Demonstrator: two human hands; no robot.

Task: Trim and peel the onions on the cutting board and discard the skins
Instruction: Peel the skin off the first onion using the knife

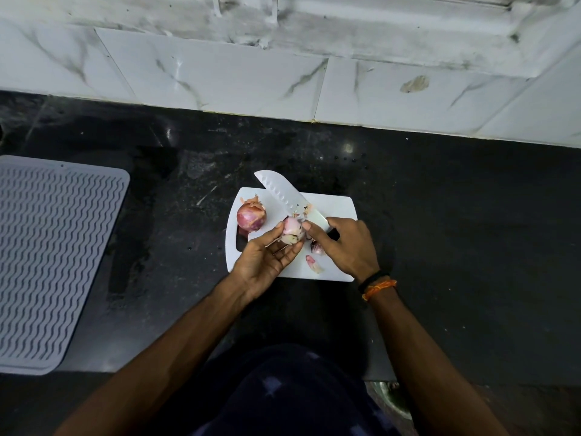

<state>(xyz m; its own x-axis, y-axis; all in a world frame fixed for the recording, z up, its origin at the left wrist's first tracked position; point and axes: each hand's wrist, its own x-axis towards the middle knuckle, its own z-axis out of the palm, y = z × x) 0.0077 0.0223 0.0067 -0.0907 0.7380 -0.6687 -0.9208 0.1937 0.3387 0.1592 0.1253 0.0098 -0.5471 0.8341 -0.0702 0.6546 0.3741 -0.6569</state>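
A white cutting board (333, 209) lies on the black counter. My left hand (267, 259) holds a partly peeled pale pink onion (292, 229) just above the board. My right hand (349, 247) grips the dark handle of a white knife (279, 191); the blade points up and left, and its edge and my thumb meet the onion's top. A second onion (251, 218), still in its red skin, sits at the board's left. Skin scraps (314, 262) and a cut piece (317, 247) lie on the board between my hands.
A grey ribbed drying mat (47, 259) lies at the left on the black counter (456, 231). A white marble-tiled wall (235, 80) rises behind. A metal vessel's rim (393, 401) shows below the counter's front edge.
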